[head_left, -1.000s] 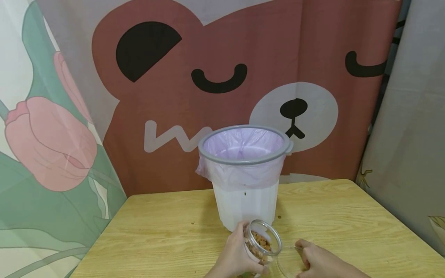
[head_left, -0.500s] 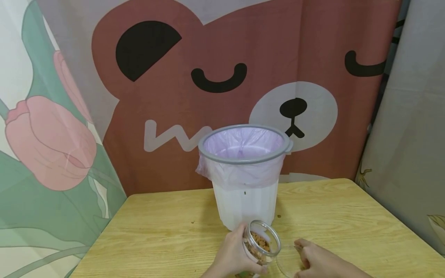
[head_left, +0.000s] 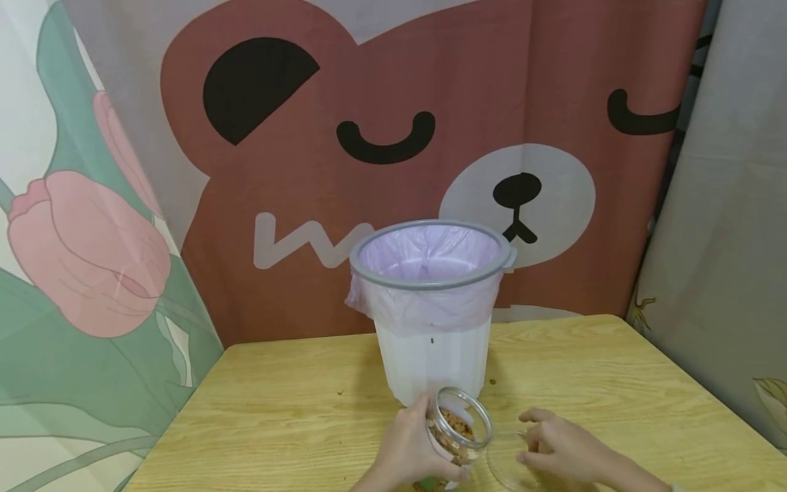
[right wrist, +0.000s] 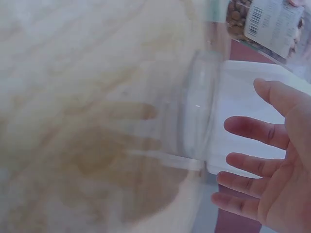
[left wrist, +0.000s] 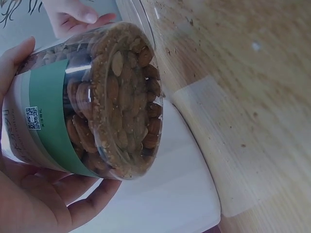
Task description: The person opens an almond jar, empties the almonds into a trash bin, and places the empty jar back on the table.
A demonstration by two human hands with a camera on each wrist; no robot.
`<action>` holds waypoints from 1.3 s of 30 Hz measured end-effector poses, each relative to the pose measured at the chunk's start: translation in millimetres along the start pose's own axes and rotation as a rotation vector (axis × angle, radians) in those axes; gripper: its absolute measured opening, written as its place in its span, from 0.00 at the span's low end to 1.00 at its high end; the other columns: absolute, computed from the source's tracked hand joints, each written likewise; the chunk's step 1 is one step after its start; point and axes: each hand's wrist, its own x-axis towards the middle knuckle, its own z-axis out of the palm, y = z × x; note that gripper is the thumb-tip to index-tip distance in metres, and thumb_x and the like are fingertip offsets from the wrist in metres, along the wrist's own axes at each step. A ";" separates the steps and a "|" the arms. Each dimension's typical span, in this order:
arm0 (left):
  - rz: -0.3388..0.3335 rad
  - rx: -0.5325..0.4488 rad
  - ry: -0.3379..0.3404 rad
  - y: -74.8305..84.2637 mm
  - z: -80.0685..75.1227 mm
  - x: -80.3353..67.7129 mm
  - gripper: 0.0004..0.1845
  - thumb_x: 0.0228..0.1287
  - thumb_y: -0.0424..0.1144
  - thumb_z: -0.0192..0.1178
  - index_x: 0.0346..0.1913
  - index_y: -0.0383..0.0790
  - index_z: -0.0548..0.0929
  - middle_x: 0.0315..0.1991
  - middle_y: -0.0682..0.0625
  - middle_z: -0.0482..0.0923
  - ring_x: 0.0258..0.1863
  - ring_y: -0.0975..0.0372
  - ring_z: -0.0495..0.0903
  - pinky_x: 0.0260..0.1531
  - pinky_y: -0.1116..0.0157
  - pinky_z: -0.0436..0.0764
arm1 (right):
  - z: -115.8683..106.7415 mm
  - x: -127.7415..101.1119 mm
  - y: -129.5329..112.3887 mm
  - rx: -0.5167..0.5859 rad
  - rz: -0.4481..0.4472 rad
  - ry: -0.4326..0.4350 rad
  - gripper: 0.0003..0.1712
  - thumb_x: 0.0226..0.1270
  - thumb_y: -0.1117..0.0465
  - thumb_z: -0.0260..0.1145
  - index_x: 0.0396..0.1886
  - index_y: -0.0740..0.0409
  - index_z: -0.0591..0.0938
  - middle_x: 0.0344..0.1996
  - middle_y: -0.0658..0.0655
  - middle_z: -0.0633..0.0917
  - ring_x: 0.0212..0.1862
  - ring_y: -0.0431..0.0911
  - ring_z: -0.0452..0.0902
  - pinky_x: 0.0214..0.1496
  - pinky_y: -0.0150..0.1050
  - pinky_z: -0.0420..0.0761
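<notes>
Partly cut off below, the left hand [head_left: 408,454] grips the almond jar [head_left: 458,427] — right hand [head_left: 553,447] open, holding nothing.

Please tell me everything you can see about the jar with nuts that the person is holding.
The jar is clear, looks like plastic, and has a wide round mouth with no lid on it. It is packed with brown nuts that look like almonds. A green and white label with a small QR code wraps its side. The left hand grips it, fingers curled round its wall, and holds it tilted, mouth toward the white bin just behind it. It is lifted over the wooden table.
</notes>
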 end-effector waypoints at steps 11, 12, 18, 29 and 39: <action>-0.013 0.000 -0.002 1.4 -1.8 0.0 0.44 0.21 0.58 0.76 0.46 0.41 0.72 0.34 0.59 0.76 0.30 0.70 0.75 0.29 0.69 0.76 | -26.2 6.8 -9.5 -0.090 0.011 0.139 0.09 0.58 0.48 0.62 0.23 0.43 0.78 0.41 0.58 0.78 0.36 0.52 0.75 0.28 0.38 0.75; -0.011 0.001 0.000 1.4 -1.8 -0.1 0.44 0.21 0.58 0.75 0.47 0.41 0.72 0.34 0.59 0.76 0.30 0.70 0.75 0.30 0.69 0.76 | -28.9 7.5 -10.5 -0.105 0.005 0.157 0.08 0.58 0.49 0.62 0.23 0.43 0.78 0.41 0.57 0.78 0.37 0.53 0.75 0.29 0.38 0.76; -0.001 0.009 0.000 1.4 -1.7 -1.3 0.44 0.21 0.59 0.75 0.46 0.41 0.72 0.34 0.59 0.76 0.30 0.70 0.75 0.29 0.70 0.76 | -42.6 11.0 -16.3 -0.166 -0.005 0.260 0.06 0.58 0.52 0.63 0.26 0.46 0.79 0.40 0.53 0.78 0.39 0.52 0.76 0.32 0.39 0.76; -0.003 -0.015 0.000 3.4 -3.1 -1.8 0.43 0.20 0.59 0.75 0.45 0.42 0.72 0.33 0.60 0.76 0.29 0.71 0.75 0.28 0.70 0.75 | -63.9 16.3 -27.3 -0.177 0.025 0.412 0.14 0.57 0.54 0.65 0.38 0.58 0.79 0.39 0.54 0.80 0.42 0.53 0.76 0.39 0.48 0.75; -0.007 -0.013 -0.003 5.2 -4.3 -3.7 0.42 0.20 0.58 0.76 0.44 0.43 0.72 0.32 0.60 0.76 0.28 0.71 0.75 0.26 0.70 0.75 | -83.3 26.6 -38.4 -0.235 -0.006 0.513 0.19 0.56 0.57 0.65 0.44 0.63 0.77 0.42 0.60 0.80 0.45 0.57 0.75 0.42 0.53 0.74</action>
